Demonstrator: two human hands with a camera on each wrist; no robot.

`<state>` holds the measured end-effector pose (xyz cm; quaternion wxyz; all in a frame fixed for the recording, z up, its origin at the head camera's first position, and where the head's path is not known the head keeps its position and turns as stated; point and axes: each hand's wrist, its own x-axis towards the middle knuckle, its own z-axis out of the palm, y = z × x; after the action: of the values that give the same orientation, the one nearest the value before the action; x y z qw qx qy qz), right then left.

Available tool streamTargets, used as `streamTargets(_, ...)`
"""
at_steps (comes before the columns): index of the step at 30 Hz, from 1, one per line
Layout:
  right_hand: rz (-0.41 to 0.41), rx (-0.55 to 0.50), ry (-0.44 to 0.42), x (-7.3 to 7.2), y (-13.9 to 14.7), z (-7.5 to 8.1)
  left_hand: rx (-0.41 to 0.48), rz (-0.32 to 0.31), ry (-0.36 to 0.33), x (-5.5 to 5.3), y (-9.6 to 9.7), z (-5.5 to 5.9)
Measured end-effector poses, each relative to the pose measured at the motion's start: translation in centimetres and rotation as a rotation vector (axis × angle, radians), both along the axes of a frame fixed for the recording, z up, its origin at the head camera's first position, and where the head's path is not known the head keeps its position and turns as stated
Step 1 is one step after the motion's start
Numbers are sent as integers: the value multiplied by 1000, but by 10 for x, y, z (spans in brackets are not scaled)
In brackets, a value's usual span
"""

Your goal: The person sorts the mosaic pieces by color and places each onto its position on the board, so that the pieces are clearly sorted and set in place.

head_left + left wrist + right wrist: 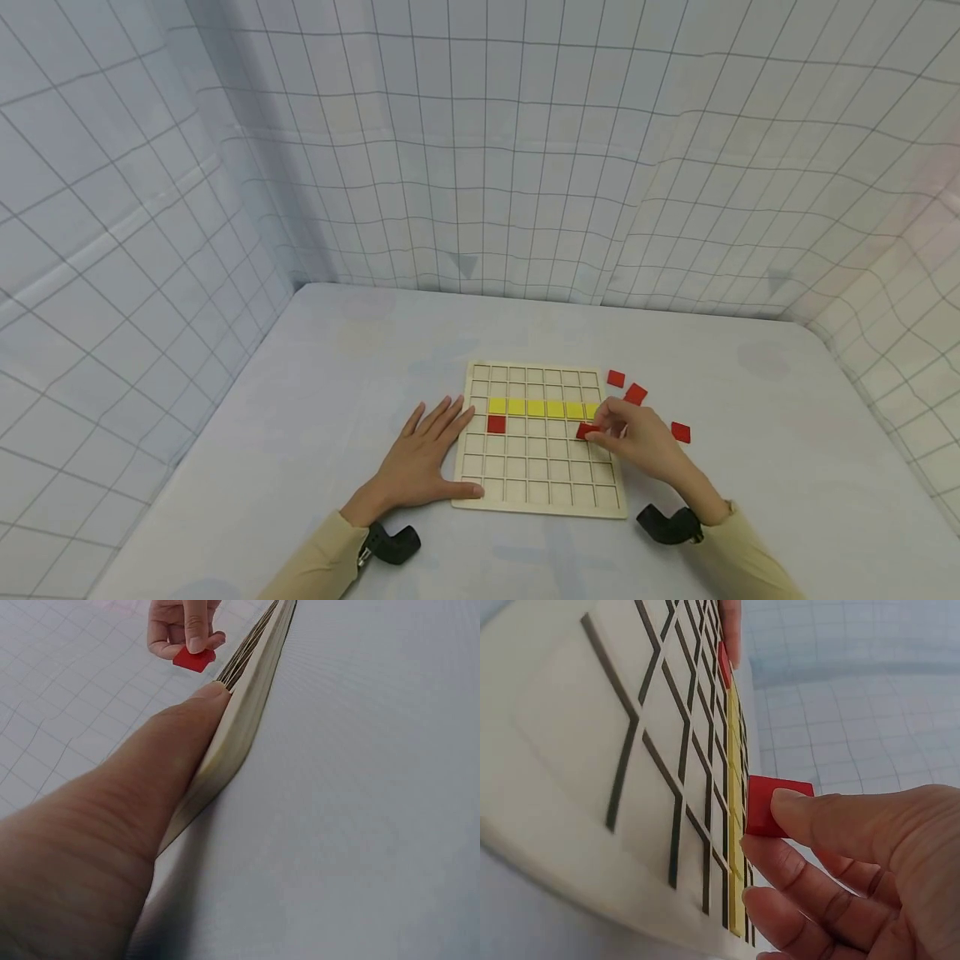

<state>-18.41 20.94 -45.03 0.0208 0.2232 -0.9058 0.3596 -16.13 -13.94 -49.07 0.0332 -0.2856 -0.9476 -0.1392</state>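
Observation:
A pale grid board [540, 507] lies on the table. One row of it holds several yellow square tiles [536, 407], and a red tile [497, 424] sits in a cell just below the row's left end. With its fingers spread, my left hand [420, 462] rests along the board's left edge, the thumb on the near left corner. My right hand [637, 437] pinches another red tile [761, 810] between thumb and fingers, over the right part of the board below the yellow row. In the left wrist view the pinched tile appears beyond the thumb.
Loose red tiles [616, 378] lie on the table just right of the board, with a separate red tile [681, 432] farther right, beyond the right hand. A white cloth with a grid [525, 167] hangs behind and at the sides. Both wrists wear black camera mounts [393, 544].

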Motion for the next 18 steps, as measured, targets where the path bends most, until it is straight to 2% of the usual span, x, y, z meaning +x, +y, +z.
streamTargets(8,31,3,-12,-8,-25,1,10,-2,26,-1,-1,-3)
streamTargets(18,67,27,19,-16,-53,-2,-8,3,-7,-1,0,-2)
